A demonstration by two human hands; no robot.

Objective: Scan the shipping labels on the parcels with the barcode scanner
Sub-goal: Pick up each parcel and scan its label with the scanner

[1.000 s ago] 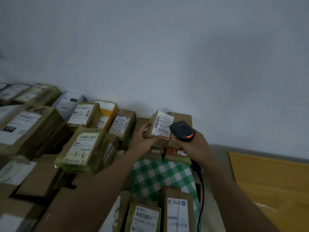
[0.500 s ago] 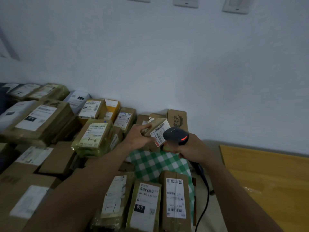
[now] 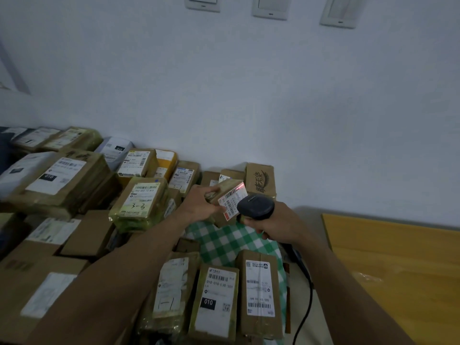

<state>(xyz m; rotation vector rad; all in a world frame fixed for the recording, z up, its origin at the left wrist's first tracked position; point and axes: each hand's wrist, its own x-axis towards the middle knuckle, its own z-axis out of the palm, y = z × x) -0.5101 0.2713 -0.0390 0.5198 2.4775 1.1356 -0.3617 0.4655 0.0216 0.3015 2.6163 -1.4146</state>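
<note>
Lighting label's [image 3: 232,202] far edge: scanner beam [image 3: 240,187].

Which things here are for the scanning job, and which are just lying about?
For the job: scanner in right hand, small parcel in left hand, label, other parcels.
Lying about: checked cloth, wall switches, yellow board.

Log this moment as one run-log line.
left hand: holds small parcel | right hand: grips barcode scanner | red scan line on shipping label
</note>
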